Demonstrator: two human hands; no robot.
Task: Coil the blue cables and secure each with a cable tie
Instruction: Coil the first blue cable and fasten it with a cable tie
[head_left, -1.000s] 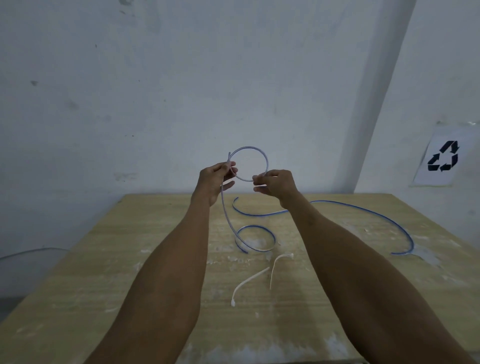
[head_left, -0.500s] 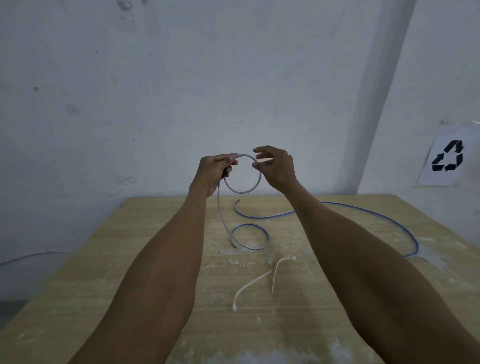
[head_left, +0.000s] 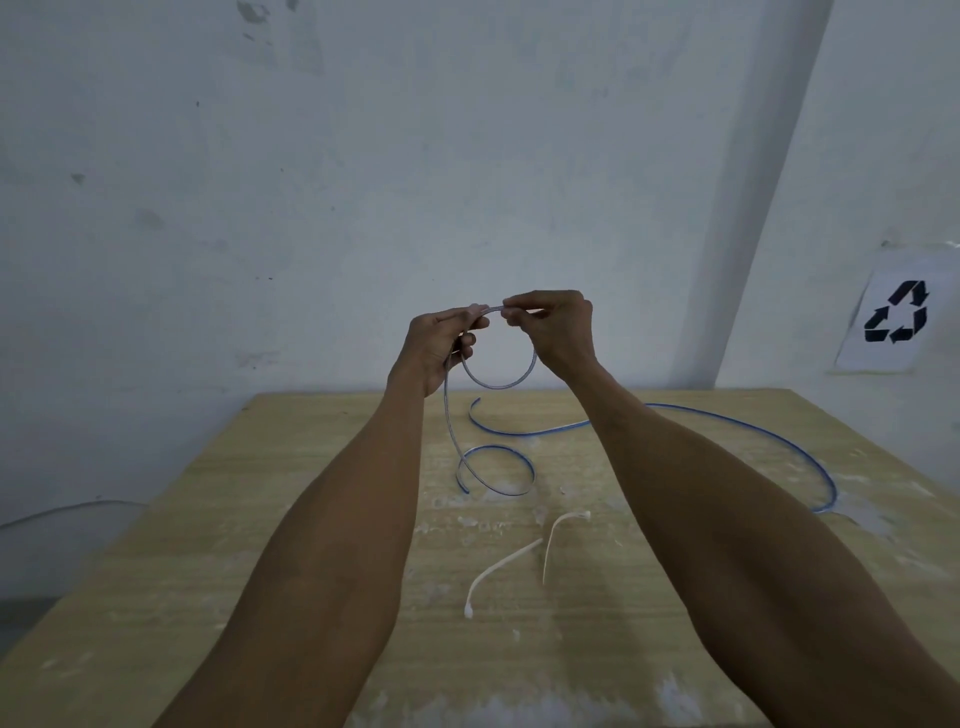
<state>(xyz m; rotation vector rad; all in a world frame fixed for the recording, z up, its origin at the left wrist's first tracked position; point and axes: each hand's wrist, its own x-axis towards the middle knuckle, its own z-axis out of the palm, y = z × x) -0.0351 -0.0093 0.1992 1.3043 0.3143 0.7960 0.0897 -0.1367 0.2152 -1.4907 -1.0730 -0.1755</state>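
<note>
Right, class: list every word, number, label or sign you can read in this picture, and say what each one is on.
No words or numbers can be read anywhere.
One sign only: a black recycling symbol of three chasing arrows, no text, on a white sheet of paper stuck to the wall at the right.

The held cable (head_left: 498, 382) was pale blue with a fine striped sheen; the second cable (head_left: 727, 423) was deeper blue. The two cable ties (head_left: 501, 569) were white, the table (head_left: 208, 519) light wood-grain with white smears. The wall sign (head_left: 883, 325) was white with black arrows.
</note>
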